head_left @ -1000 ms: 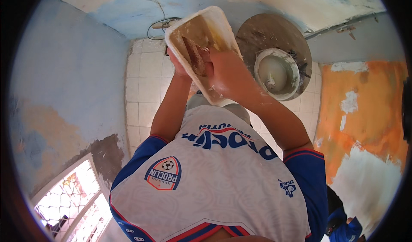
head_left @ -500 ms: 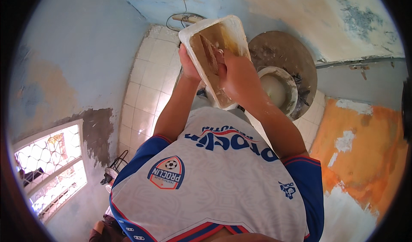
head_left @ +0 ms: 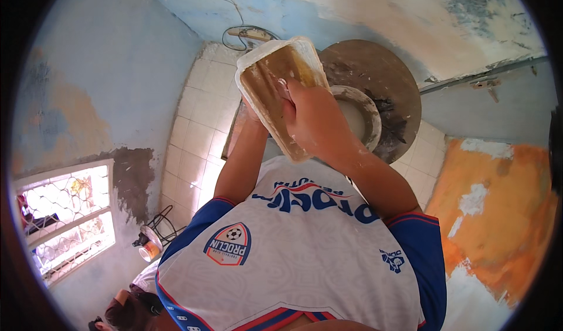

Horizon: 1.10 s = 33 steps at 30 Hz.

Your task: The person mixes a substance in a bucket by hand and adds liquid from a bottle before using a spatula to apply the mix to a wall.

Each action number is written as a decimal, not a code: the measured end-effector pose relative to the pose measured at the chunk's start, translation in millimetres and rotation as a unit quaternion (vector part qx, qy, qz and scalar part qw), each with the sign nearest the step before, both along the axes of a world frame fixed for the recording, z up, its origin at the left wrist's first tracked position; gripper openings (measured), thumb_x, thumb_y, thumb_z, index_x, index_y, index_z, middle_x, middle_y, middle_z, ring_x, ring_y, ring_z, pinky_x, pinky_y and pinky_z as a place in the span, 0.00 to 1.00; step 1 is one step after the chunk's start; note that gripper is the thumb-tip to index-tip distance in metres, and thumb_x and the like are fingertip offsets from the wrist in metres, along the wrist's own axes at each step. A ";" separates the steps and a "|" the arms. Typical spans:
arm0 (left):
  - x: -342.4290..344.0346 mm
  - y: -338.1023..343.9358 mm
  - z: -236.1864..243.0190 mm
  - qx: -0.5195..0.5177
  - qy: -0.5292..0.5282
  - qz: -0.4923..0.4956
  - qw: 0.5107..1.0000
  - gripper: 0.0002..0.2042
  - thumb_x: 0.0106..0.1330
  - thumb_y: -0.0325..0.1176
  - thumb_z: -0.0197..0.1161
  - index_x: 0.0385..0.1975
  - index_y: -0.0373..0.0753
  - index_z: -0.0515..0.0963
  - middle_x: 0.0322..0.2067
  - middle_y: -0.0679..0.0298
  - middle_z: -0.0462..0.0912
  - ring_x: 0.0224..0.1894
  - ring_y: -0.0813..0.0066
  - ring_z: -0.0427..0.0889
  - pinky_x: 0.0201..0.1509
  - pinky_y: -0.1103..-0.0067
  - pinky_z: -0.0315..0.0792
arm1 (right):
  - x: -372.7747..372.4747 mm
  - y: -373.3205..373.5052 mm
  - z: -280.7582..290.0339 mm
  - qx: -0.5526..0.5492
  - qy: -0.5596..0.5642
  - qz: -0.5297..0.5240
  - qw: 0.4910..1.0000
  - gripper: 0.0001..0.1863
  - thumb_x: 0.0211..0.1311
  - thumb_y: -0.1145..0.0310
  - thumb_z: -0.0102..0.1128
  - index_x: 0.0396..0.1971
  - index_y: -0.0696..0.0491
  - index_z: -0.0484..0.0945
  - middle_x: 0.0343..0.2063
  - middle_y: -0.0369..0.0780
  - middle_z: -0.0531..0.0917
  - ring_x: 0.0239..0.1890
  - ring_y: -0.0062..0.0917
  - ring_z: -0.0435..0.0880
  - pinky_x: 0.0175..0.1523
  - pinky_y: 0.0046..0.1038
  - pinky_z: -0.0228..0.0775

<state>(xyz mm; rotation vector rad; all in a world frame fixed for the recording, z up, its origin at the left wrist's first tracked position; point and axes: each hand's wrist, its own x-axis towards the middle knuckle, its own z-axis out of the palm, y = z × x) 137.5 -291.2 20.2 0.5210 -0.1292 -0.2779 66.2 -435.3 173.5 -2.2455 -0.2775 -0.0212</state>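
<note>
A shallow white tray (head_left: 275, 90), smeared inside with brownish-yellow paste, was held up in front of the chest, its open face turned toward the camera. Its long axis ran on a slant, from the upper left corner down toward the lower right, where its lower end was hidden behind the right hand (head_left: 314, 117).

The tray was supported from behind by the left hand (head_left: 251, 109), of which only a sliver showed past the tray's left edge; whether its fingers were curled round the rim or spread flat under it could not be told. The right hand was laid over the tray's lower half, closed, with the fingertips pressed into the paste near the middle; whether a small tool was gripped in it could not be made out. Of the two, the right hand was the nearer to the paste, lying directly on top of it, while the left was kept behind the tray.

Just beyond the tray, a round, mud-caked pan (head_left: 375, 96) with a pale bucket (head_left: 359, 117) standing in it was seen on the tiled floor (head_left: 193, 131). A small tin (head_left: 151, 250) was seen by the window (head_left: 64, 214).
</note>
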 end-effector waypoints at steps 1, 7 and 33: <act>-4.7 -7.0 -0.7 -0.002 -0.002 0.002 1.000 0.37 0.70 0.66 0.42 0.65 0.41 0.69 0.58 0.58 0.78 0.58 0.61 0.79 0.61 0.65 0.75 | -3.4 -6.1 2.9 0.027 -0.014 0.004 1.000 0.07 0.62 0.72 0.59 0.38 0.59 0.77 0.25 0.54 0.83 0.31 0.53 0.83 0.39 0.49 0.74; -26.7 -42.4 -3.7 0.003 -0.009 0.034 0.999 0.37 0.70 0.66 0.42 0.66 0.41 0.68 0.59 0.58 0.77 0.59 0.61 0.78 0.61 0.65 0.75 | -15.3 -33.6 -18.6 -0.072 0.031 -0.008 0.997 0.07 0.62 0.71 0.59 0.37 0.59 0.78 0.26 0.55 0.83 0.33 0.53 0.83 0.40 0.50 0.73; -22.9 -50.5 -25.5 0.020 0.015 0.077 0.997 0.36 0.70 0.65 0.45 0.66 0.41 0.69 0.61 0.59 0.75 0.62 0.61 0.75 0.65 0.63 0.72 | -5.6 -47.8 -19.3 -0.116 0.041 -0.015 0.992 0.10 0.64 0.75 0.54 0.40 0.63 0.80 0.30 0.56 0.83 0.38 0.53 0.84 0.44 0.49 0.74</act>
